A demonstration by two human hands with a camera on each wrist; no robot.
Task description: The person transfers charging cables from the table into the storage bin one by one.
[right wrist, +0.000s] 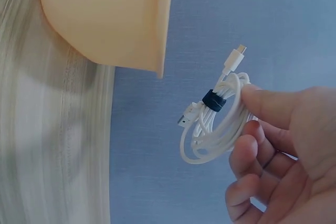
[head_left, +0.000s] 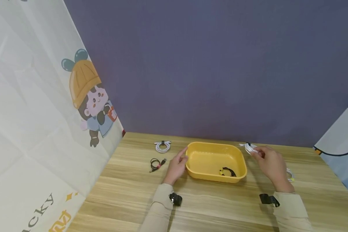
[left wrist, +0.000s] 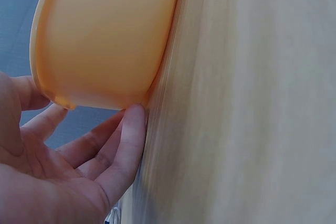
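Observation:
My right hand (head_left: 271, 164) pinches a coiled white USB cable (right wrist: 218, 124) between thumb and fingers. A black strap (right wrist: 213, 100) binds the coil, and both plugs stick out. The hand holds it just right of a yellow plastic tray (head_left: 214, 145), level with its far right corner in the head view. At the tray's left end, my left hand (head_left: 175, 167) holds the rim, thumb at the edge and fingers against the outer wall. Inside the tray, near its front right corner, lies a black coiled cable (head_left: 228, 171) with a yellow bit.
Left of the tray, a coiled white cable (head_left: 162, 147) and a black USB cable (head_left: 157, 165) with a red tie lie on the wooden table (head_left: 208, 206). Another coil with a yellow tie (head_left: 291, 175) is partly hidden behind my right wrist. A dark blue panel (head_left: 208, 71) stands behind the table.

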